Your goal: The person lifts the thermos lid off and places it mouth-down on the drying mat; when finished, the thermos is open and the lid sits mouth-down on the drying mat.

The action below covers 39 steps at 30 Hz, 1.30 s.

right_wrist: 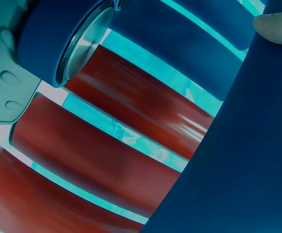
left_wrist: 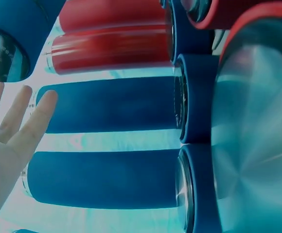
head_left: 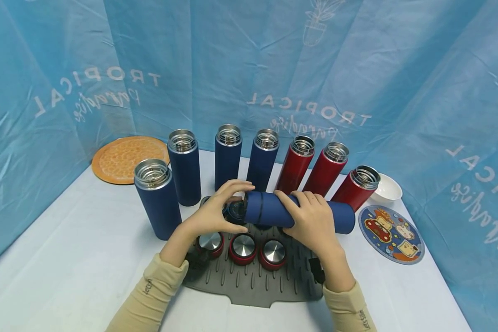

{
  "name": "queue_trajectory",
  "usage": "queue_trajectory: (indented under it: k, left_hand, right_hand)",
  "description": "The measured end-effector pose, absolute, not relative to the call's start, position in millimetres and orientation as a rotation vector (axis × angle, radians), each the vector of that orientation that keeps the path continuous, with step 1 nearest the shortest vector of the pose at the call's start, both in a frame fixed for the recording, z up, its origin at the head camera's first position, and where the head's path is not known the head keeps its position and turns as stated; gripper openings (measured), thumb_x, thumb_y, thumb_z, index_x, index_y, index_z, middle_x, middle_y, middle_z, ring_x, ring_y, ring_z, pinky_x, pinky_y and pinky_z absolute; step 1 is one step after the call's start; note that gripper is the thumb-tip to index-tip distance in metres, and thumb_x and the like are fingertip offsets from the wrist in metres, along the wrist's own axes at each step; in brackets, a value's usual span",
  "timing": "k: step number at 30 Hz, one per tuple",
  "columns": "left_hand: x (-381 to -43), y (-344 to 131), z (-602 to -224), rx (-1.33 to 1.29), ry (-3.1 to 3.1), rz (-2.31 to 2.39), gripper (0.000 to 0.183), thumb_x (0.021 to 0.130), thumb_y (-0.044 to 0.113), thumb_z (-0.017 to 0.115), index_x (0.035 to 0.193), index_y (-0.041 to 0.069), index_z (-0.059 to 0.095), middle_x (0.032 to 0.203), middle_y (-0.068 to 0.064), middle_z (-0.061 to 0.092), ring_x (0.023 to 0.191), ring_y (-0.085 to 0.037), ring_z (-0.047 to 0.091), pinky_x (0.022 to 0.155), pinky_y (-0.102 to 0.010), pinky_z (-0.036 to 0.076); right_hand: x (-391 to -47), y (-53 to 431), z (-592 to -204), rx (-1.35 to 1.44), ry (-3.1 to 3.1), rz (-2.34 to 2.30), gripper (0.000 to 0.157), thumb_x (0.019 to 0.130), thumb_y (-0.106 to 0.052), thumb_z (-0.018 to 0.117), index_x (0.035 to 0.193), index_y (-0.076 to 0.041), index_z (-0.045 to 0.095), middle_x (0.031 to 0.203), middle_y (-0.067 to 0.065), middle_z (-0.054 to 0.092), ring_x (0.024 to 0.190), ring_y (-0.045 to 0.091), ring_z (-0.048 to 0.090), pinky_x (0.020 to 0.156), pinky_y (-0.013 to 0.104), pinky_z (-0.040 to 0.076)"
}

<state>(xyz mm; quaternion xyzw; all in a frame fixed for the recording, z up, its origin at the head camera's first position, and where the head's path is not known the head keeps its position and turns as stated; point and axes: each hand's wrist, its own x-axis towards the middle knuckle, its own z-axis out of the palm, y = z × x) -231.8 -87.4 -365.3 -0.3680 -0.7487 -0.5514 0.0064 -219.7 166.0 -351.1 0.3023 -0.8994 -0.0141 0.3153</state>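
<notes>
My right hand (head_left: 311, 221) grips a dark blue bottle (head_left: 342, 217) round its body, tilted onto its side above the grey ribbed mat (head_left: 249, 288). A thin seam line rings the bottle near its left end, which has a dark glossy face. Around that end my left hand (head_left: 209, 214) is spread, fingers above and thumb below. In the left wrist view its fingers (left_wrist: 31, 121) are straight, with the tips just short of the glossy end. The right wrist view shows my right thumb (right_wrist: 277, 28) on the bottle's side.
Three red-rimmed lids (head_left: 243, 249) with steel tops sit on the mat; blue lids (left_wrist: 199, 97) stand behind them. Several blue bottles (head_left: 184, 177) and three red bottles (head_left: 324, 173) stand uncapped in an arc. Around them are an orange round mat (head_left: 128, 159), a white bowl (head_left: 387, 189) and a patterned mat (head_left: 392, 235).
</notes>
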Motion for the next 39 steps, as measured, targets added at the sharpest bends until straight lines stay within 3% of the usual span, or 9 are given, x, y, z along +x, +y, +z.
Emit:
queue_trajectory:
  k: [5, 11, 14, 19, 25, 33, 35, 39]
  left_hand:
    - [-232.1, -89.7, -365.5, -1.104, -2.354, -1.744, 0.068, 0.066, -0.004, 0.078, 0.128, 0.008, 0.052, 0.133, -0.009, 0.039, 0.115, -0.029, 0.05, 0.092, -0.041, 0.047]
    - [-230.4, -89.9, -368.0, -0.88, -2.451, -1.821, 0.065, 0.072, 0.008, 0.077, 0.131, 0.014, 0.049, 0.123, -0.012, 0.048, 0.092, -0.027, 0.058, 0.074, -0.038, 0.054]
    - [-229.5, -89.7, -366.7, -0.907, -2.47, -1.812, 0.073, 0.074, 0.01, 0.076, 0.137, 0.017, 0.041, 0.131, -0.012, 0.041, 0.1, -0.028, 0.057, 0.078, -0.038, 0.053]
    - [-230.9, -89.0, -365.6, -1.112, -2.378, -1.719, 0.084, 0.067, 0.002, 0.08, 0.139, 0.012, 0.037, 0.142, -0.009, 0.026, 0.125, -0.028, 0.038, 0.093, -0.042, 0.045]
    - [-229.6, -87.9, -362.8, -1.064, -2.404, -1.716, 0.068, 0.068, 0.0, 0.078, 0.129, 0.011, 0.05, 0.132, -0.009, 0.04, 0.116, -0.028, 0.048, 0.089, -0.041, 0.048]
    - [-227.1, -88.8, -360.7, -0.808, -2.651, -1.551, 0.063, 0.081, 0.027, 0.071, 0.136, 0.021, 0.04, 0.106, -0.007, 0.058, 0.083, -0.015, 0.059, 0.071, -0.028, 0.051]
    - [-227.3, -89.0, -360.4, -0.795, -2.671, -1.521, 0.065, 0.082, 0.03, 0.069, 0.138, 0.023, 0.038, 0.106, -0.006, 0.058, 0.083, -0.015, 0.06, 0.072, -0.029, 0.051]
    - [-229.2, -89.2, -362.1, -0.942, -2.573, -1.569, 0.083, 0.073, 0.023, 0.079, 0.142, 0.019, 0.033, 0.13, -0.008, 0.044, 0.108, -0.023, 0.053, 0.083, -0.036, 0.05]
  right_hand:
    - [-219.1, 166.3, -350.4, 0.802, -2.379, -0.012, 0.093, 0.046, -0.04, 0.09, 0.129, -0.023, 0.051, 0.103, 0.012, 0.064, 0.092, 0.031, 0.059, 0.085, 0.046, 0.047]
    - [-217.9, 163.8, -350.6, 0.815, -2.368, -0.01, 0.091, 0.047, -0.039, 0.089, 0.128, -0.022, 0.052, 0.103, 0.013, 0.063, 0.092, 0.031, 0.059, 0.085, 0.045, 0.047]
    - [-217.6, 163.7, -350.5, 0.812, -2.364, -0.012, 0.092, 0.047, -0.04, 0.089, 0.128, -0.022, 0.052, 0.103, 0.013, 0.063, 0.092, 0.031, 0.059, 0.085, 0.045, 0.047]
    - [-218.0, 165.2, -350.3, 0.802, -2.367, -0.024, 0.093, 0.046, -0.041, 0.089, 0.129, -0.023, 0.051, 0.104, 0.013, 0.064, 0.093, 0.031, 0.059, 0.086, 0.045, 0.047]
    - [-217.8, 165.2, -349.9, 0.805, -2.369, -0.021, 0.094, 0.046, -0.039, 0.09, 0.129, -0.023, 0.051, 0.103, 0.013, 0.063, 0.092, 0.031, 0.059, 0.085, 0.045, 0.047]
    - [-216.5, 163.4, -350.6, 0.822, -2.376, -0.012, 0.093, 0.046, -0.037, 0.09, 0.129, -0.023, 0.051, 0.104, 0.012, 0.063, 0.093, 0.03, 0.059, 0.086, 0.046, 0.047]
    - [-216.5, 162.9, -351.2, 0.826, -2.377, -0.011, 0.092, 0.047, -0.037, 0.089, 0.129, -0.023, 0.051, 0.105, 0.012, 0.063, 0.093, 0.03, 0.059, 0.086, 0.046, 0.047]
    - [-216.8, 162.7, -351.7, 0.819, -2.38, -0.014, 0.092, 0.046, -0.038, 0.089, 0.129, -0.023, 0.051, 0.104, 0.012, 0.063, 0.093, 0.03, 0.059, 0.086, 0.045, 0.047]
